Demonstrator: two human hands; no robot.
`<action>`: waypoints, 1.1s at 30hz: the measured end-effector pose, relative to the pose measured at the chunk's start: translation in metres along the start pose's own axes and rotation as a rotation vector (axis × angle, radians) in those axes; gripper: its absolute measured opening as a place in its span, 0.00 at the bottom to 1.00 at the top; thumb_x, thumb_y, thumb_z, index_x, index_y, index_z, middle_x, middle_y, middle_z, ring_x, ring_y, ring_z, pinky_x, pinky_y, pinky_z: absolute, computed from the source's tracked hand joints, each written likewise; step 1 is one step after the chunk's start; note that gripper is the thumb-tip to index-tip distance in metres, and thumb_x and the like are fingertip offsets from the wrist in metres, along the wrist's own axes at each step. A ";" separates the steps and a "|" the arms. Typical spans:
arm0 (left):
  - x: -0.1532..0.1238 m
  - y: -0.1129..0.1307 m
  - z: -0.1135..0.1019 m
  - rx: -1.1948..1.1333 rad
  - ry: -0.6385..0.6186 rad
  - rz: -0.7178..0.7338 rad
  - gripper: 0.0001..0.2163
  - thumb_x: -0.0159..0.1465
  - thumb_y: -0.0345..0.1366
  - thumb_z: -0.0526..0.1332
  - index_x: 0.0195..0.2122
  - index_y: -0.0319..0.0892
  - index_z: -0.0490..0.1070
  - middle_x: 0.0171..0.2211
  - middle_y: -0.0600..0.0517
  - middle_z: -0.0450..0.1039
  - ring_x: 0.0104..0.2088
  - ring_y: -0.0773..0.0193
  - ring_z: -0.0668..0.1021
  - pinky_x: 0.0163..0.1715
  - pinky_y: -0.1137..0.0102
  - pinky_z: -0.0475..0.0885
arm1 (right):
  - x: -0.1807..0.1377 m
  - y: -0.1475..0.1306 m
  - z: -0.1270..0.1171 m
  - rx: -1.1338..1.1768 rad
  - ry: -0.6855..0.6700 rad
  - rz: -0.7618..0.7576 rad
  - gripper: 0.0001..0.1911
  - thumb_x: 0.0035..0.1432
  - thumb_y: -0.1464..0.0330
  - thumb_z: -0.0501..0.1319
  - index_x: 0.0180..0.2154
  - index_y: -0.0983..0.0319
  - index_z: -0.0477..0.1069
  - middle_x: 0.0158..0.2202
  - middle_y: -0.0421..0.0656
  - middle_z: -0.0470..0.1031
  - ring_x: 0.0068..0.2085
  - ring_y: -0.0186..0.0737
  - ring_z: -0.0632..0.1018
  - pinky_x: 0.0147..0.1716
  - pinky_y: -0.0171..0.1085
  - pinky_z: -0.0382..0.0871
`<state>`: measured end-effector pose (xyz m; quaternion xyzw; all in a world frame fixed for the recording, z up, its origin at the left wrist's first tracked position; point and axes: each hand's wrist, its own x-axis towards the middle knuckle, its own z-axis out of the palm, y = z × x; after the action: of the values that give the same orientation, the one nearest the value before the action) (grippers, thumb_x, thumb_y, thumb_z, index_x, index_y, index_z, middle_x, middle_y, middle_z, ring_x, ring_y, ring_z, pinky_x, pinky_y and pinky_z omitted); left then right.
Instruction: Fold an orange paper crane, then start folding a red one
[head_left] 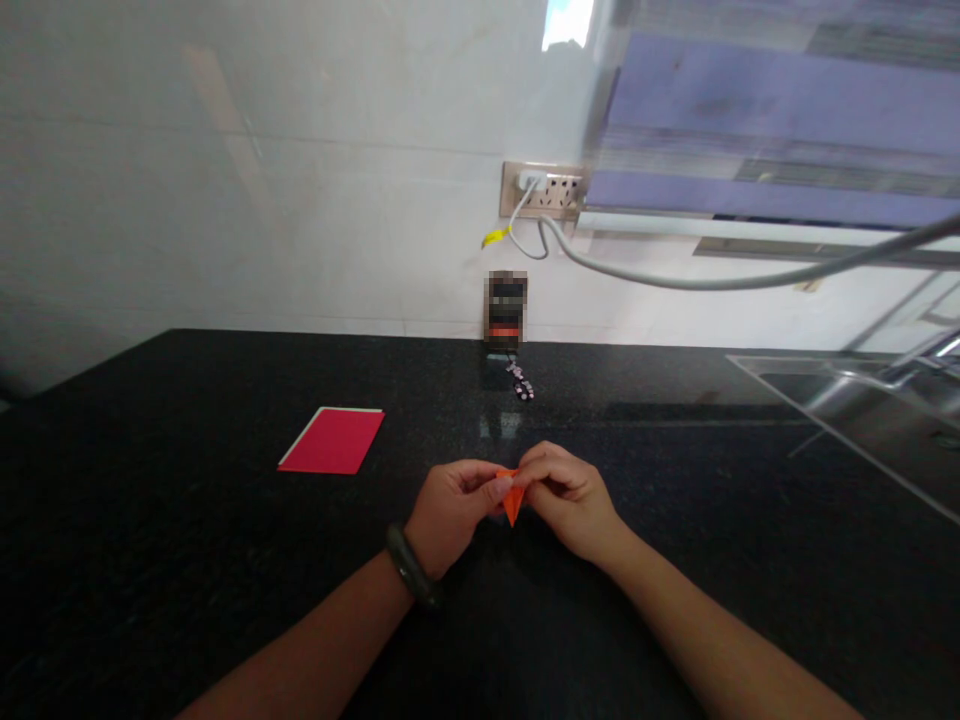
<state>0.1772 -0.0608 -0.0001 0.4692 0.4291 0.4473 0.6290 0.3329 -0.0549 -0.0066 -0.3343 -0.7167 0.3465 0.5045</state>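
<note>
Between my hands is a small piece of folded orange paper (511, 508), its narrow point facing down toward me. My left hand (459, 508) pinches its left side between thumb and fingers; a dark bangle circles that wrist. From the other side, my right hand (568, 497) grips the paper's upper right edge with its fingertips. Much of the paper's upper part is hidden behind my fingers. Both hands are over the black speckled countertop (300, 580).
A stack of red paper (332, 441) with a white edge lies to the left. By the wall stands a blurred-out phone-like object (506, 308) with a beaded strap (519, 380). A grey cable (675, 280) runs from the wall socket (541, 190). On the right is a metal sink (840, 410).
</note>
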 end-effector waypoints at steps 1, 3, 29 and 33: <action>0.000 0.000 0.000 0.008 0.013 0.015 0.10 0.48 0.37 0.65 0.28 0.36 0.74 0.24 0.52 0.76 0.24 0.68 0.74 0.25 0.74 0.68 | 0.000 -0.001 0.000 0.022 -0.007 0.024 0.10 0.50 0.76 0.56 0.28 0.60 0.74 0.28 0.41 0.69 0.29 0.32 0.71 0.28 0.33 0.66; 0.000 -0.001 0.000 0.019 0.023 0.046 0.09 0.50 0.36 0.64 0.29 0.37 0.75 0.24 0.52 0.76 0.24 0.68 0.75 0.26 0.74 0.69 | -0.001 -0.002 0.002 0.103 0.003 0.111 0.07 0.51 0.74 0.56 0.32 0.60 0.72 0.28 0.41 0.69 0.29 0.32 0.72 0.28 0.33 0.67; -0.002 0.000 0.000 0.155 0.017 0.148 0.08 0.53 0.37 0.61 0.27 0.37 0.72 0.22 0.53 0.72 0.24 0.68 0.72 0.27 0.74 0.67 | -0.006 -0.009 0.016 -0.046 0.127 0.262 0.08 0.52 0.67 0.57 0.24 0.63 0.65 0.21 0.38 0.66 0.21 0.30 0.67 0.21 0.30 0.62; -0.001 -0.003 0.001 0.037 -0.057 0.023 0.11 0.54 0.41 0.60 0.27 0.36 0.70 0.23 0.53 0.70 0.25 0.69 0.72 0.27 0.73 0.67 | -0.004 -0.007 0.014 0.178 0.172 0.320 0.09 0.51 0.64 0.59 0.25 0.63 0.66 0.20 0.38 0.68 0.21 0.30 0.69 0.20 0.31 0.64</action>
<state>0.1782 -0.0620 -0.0032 0.4984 0.4137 0.4327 0.6270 0.3196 -0.0641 -0.0058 -0.4264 -0.5752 0.4546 0.5298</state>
